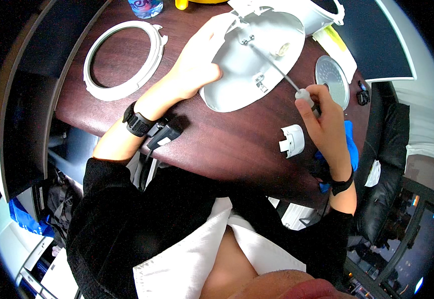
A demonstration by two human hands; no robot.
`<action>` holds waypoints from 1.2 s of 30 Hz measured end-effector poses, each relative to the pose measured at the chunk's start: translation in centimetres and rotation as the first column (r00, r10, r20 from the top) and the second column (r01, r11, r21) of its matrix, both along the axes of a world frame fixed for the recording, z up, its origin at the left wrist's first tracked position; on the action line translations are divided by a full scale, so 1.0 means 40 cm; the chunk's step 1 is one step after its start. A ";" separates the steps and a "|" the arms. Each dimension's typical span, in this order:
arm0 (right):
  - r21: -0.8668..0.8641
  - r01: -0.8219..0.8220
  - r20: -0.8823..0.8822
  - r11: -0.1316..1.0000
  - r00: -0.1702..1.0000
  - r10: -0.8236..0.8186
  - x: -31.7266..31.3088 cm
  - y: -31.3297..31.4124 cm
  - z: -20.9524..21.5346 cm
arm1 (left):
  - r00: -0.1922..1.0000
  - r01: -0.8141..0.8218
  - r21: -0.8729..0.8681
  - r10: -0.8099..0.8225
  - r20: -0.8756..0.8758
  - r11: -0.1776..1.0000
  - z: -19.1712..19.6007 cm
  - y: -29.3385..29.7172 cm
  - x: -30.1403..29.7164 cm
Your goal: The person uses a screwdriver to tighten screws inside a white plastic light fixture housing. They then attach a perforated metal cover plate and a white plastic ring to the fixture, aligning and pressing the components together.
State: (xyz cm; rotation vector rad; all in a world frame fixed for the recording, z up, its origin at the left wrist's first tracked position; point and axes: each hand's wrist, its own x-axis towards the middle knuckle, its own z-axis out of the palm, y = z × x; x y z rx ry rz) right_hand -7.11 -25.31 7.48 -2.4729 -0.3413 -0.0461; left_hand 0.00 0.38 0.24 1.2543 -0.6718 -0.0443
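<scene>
My left hand (197, 60) grips the near-left rim of a white round appliance lid (257, 60) that lies inner side up on the dark wooden table (227, 139). My right hand (321, 114) holds a screwdriver (281, 72) by its pale handle. Its thin metal shaft reaches up and left to a hinge bracket near the top of the lid. A small white plastic part (292, 140) lies on the table just left of my right hand.
A white plastic ring (122, 60) lies at the far left of the table. A round perforated metal disc (332, 79) sits to the right of the lid, with a small black item beside it. A white appliance body (316, 12) and a bottle stand at the back. A black chair is on the right.
</scene>
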 end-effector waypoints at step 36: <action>-0.004 -0.127 0.034 0.992 0.991 0.127 0.101 0.028 -0.034 | 0.983 0.047 -0.081 -0.031 0.181 0.996 -0.040 -0.038 0.033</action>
